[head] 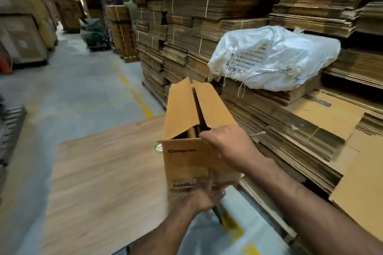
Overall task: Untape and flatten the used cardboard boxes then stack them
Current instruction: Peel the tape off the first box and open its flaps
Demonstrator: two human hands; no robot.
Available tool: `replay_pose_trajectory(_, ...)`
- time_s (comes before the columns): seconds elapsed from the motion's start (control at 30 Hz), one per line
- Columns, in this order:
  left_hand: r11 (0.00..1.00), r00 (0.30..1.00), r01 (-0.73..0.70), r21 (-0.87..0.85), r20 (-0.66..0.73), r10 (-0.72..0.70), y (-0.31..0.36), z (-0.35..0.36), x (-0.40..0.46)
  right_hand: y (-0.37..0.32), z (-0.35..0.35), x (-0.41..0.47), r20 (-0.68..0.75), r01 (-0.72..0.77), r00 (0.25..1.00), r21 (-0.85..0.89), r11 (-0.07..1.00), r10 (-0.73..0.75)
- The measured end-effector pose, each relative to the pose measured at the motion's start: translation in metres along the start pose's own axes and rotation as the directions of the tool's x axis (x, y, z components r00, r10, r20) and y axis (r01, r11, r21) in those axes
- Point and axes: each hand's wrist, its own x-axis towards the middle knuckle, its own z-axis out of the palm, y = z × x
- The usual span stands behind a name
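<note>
A brown cardboard box (186, 163) printed "Crompton" is held in the air at the frame's centre, its long top flaps (182, 107) parted along a dark slit. My right hand (230, 147) grips the near top corner of the box, fingers curled over the edge. My left hand (202, 198) holds the box from below at its lower near end, fingers wrapped under the bottom edge. Flattened boxes lie in a stack (294, 136) just right of the box. The image is blurred by motion.
A large wood-grain board (103, 182) lies on the concrete floor (78, 89) below the box. Tall stacks of tied flat cardboard (199, 27) fill the right and back. A white woven sack (275, 58) sits on one stack. An aisle with yellow lines runs left.
</note>
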Motion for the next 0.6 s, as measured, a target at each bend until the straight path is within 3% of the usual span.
replay_pose_trajectory(0.13, 1.000, 0.997, 0.014, -0.011, -0.074, -0.015, 0.037, -0.029, 0.003, 0.038, 0.016, 0.005, 0.106, -0.010, 0.994, 0.074, 0.997, 0.002)
replay_pose_trajectory(0.23, 0.990, 0.986, 0.140, -0.014, -0.090, -0.140, 0.040, -0.033, 0.021, 0.065, 0.027, 0.006, 0.183, -0.034, 0.983, 0.143, 0.989, 0.008)
replay_pose_trajectory(0.33, 0.974, 0.978, 0.187, -0.130, -0.071, -0.198, 0.045, -0.037, 0.030, 0.080, 0.039, 0.012, 0.297, -0.062, 0.953, 0.361, 0.931, -0.052)
replay_pose_trajectory(0.37, 0.963, 0.979, 0.113, -0.246, -0.138, -0.150, 0.050, -0.039, 0.028, 0.085, 0.046, 0.013, 0.344, -0.077, 0.936, 0.407, 0.910, -0.075)
replay_pose_trajectory(0.43, 0.837, 0.960, 0.009, -0.547, -0.229, -0.159, 0.062, -0.030, 0.030, 0.097, 0.068, 0.012, 0.434, -0.133, 0.897, 0.433, 0.892, -0.077)
replay_pose_trajectory(0.47, 0.910, 0.958, -0.060, -0.410, -0.281, -0.063, 0.070, -0.031, 0.023, 0.102, 0.082, 0.009, 0.465, -0.169, 0.883, 0.440, 0.882, -0.063)
replay_pose_trajectory(0.5, 0.980, 0.936, -0.018, -0.197, -0.347, -0.052, 0.072, -0.033, 0.018, 0.105, 0.097, 0.003, 0.484, -0.207, 0.874, 0.455, 0.866, -0.045)
replay_pose_trajectory(0.53, 0.992, 0.926, -0.103, -0.068, -0.372, 0.070, 0.066, -0.029, 0.018, 0.104, 0.110, -0.005, 0.506, -0.237, 0.861, 0.467, 0.852, -0.037)
replay_pose_trajectory(0.6, 0.994, 0.973, -0.105, 0.022, -0.203, 0.107, 0.065, -0.026, 0.006, 0.096, 0.131, -0.021, 0.547, -0.272, 0.837, 0.471, 0.839, -0.036)
